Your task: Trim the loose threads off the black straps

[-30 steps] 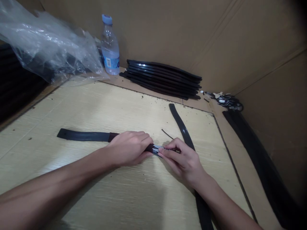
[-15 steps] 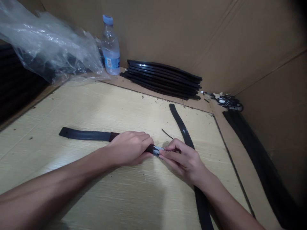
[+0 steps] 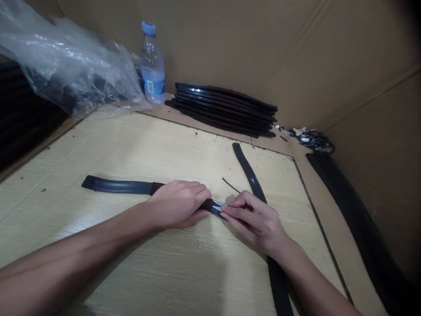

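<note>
My left hand [image 3: 184, 202] is wrapped over a black strip [image 3: 121, 185], which runs out flat to the left and shows a small hole near its end. A dark brown section of the strip shows on both sides of the hand. Close by on the right, my right hand [image 3: 255, 215] pinches a small pointed silver blade tool [image 3: 217, 207] that looks like thread snips. Its tips point left, at the strip's edge beside my left fingers. The fingers hide most of the tool. A thin black sliver [image 3: 230, 184] sticks up behind my right hand.
Another black strip [image 3: 247, 171] lies under my right forearm. Stacked black strips [image 3: 223, 109] rest along the back edge, beside a water bottle [image 3: 153, 66] and clear plastic bag [image 3: 79, 57]. Scraps [image 3: 314, 140] and more black strips [image 3: 348, 210] lie on the right. Cardboard walls surround the board.
My right hand and the silver tool have shifted slightly to the right, away from my left fingers. My left hand keeps its hold on the strip.
</note>
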The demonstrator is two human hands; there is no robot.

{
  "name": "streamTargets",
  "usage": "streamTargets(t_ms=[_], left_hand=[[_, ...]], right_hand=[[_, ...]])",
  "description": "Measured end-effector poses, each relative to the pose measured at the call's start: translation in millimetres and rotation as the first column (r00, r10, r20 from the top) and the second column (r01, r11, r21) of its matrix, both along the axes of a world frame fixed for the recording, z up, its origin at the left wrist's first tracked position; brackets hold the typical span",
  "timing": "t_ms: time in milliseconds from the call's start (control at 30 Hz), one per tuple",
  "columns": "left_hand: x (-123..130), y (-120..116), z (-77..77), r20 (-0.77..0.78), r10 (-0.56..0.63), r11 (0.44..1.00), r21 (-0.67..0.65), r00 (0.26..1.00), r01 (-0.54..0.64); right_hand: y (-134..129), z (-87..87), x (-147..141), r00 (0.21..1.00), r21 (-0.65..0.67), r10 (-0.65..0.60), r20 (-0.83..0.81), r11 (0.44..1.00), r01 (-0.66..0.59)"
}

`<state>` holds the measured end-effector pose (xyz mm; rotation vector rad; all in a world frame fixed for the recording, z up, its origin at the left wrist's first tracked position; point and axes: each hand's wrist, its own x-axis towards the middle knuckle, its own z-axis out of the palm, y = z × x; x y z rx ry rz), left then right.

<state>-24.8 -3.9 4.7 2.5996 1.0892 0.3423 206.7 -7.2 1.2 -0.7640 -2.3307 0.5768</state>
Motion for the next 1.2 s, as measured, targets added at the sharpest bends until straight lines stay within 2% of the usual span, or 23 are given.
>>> streamTargets(t_ms=[267, 467, 900, 1200], left_hand=[[0.5, 0.0, 2.2, -0.033, -0.001, 1.0, -0.008, 0.999, 0.001], [0.8, -0.2, 0.7, -0.022, 0.003, 1.0, 0.0, 1.0, -0.003], [0.3, -0.3, -0.8, 0.027, 0.002, 1.0, 0.014, 1.0, -0.002], [0.5, -0.7, 0.2, -0.001, 0.002, 1.0, 0.004, 1.0, -0.002]], right_hand=[[-0.5, 5.2, 2.0, 1.0, 0.029, 0.002, -0.026, 1.0, -0.002], [-3.2, 1.8, -1.1, 1.0, 0.009, 0.012, 0.018, 1.0, -0.012], [-3.3, -0.4, -0.6, 1.0, 0.003, -0.003, 0.004, 1.0, 0.003], [-3.3, 0.0, 0.6, 1.0, -0.003, 0.0, 0.015, 1.0, 0.0]])
